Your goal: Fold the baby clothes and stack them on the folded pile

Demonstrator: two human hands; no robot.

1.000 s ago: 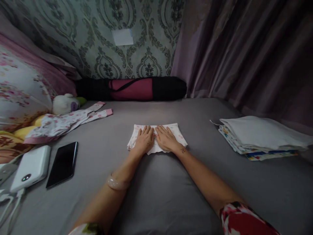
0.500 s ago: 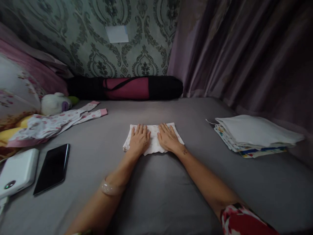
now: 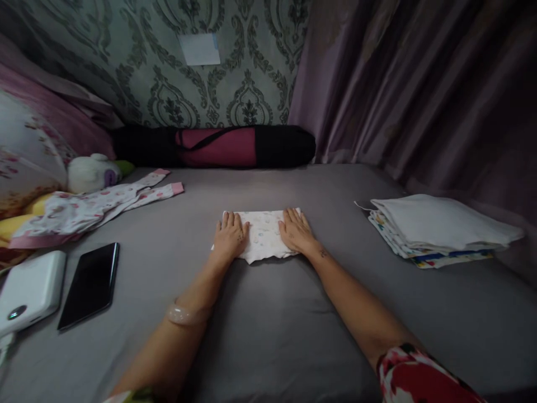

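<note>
A folded white cloth (image 3: 264,238) with a faint small print lies flat on the grey bed sheet (image 3: 268,330), its near edge uneven. My left hand (image 3: 230,235) rests flat on the cloth's left part, fingers stretched away from me. On the right part my right hand (image 3: 296,230) lies flat too, its fingers extended and thumb apart. Both palms press on the cloth and neither hand grasps it. Between the hands the cloth's middle is visible.
At right sits a stack of folded cloths (image 3: 440,224). On the left are a phone (image 3: 90,285), a white power bank (image 3: 31,291), printed pants (image 3: 100,210) and a plush toy (image 3: 90,173). A black and red bag (image 3: 218,146) lies along the wall.
My hands have slid apart over the cloth, the left one leftward and the right one rightward. More of the cloth's middle shows between them. The view has shifted slightly.
</note>
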